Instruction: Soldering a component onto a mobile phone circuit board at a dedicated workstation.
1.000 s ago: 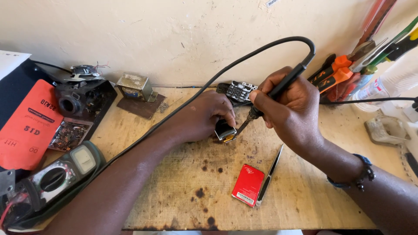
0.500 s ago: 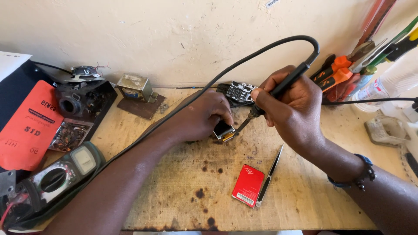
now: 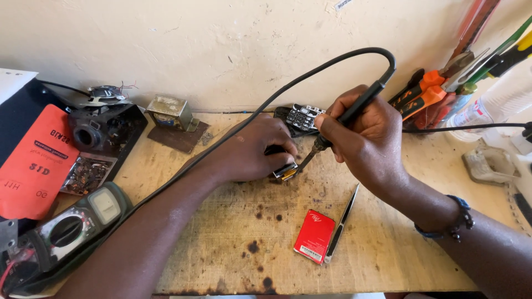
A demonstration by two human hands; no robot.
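The soldering iron [image 3: 354, 113] sits in the right hand [image 3: 363, 141], fingers wrapped tight around its black handle in a pen-like grip, with the metal tip angled down and to the left. That tip meets a small metal-edged part [image 3: 286, 172] lying on the wooden surface [image 3: 221, 232]. The left hand [image 3: 252, 149] is curled down over this small part, fingers closed on it and pinning it against the wood; what kind of part it is cannot be told from here. The iron's black cord [image 3: 266, 105] arcs up from the handle's back end, loops over near the wall and then runs down to the left across the left forearm.

Just behind the two hands lies a black phone keypad [image 3: 302, 117] with pale keys, close to the wall. In front of the right wrist, a slim pair of tweezers [image 3: 342, 224] lies on the scorched wood, and just beside it to the left is a small flat red battery [image 3: 314, 236]. The right wrist carries a dark beaded bracelet [image 3: 457, 221].

Further left, a multimeter [image 3: 66, 232] with a round dial rests at the near edge of the surface, next to an orange-red paper packet [image 3: 33, 160]. Behind those are a black speaker part [image 3: 91, 133] and a small metal transformer [image 3: 170, 112]. At the far right, orange-handled pliers [image 3: 418, 94] lean by the wall.
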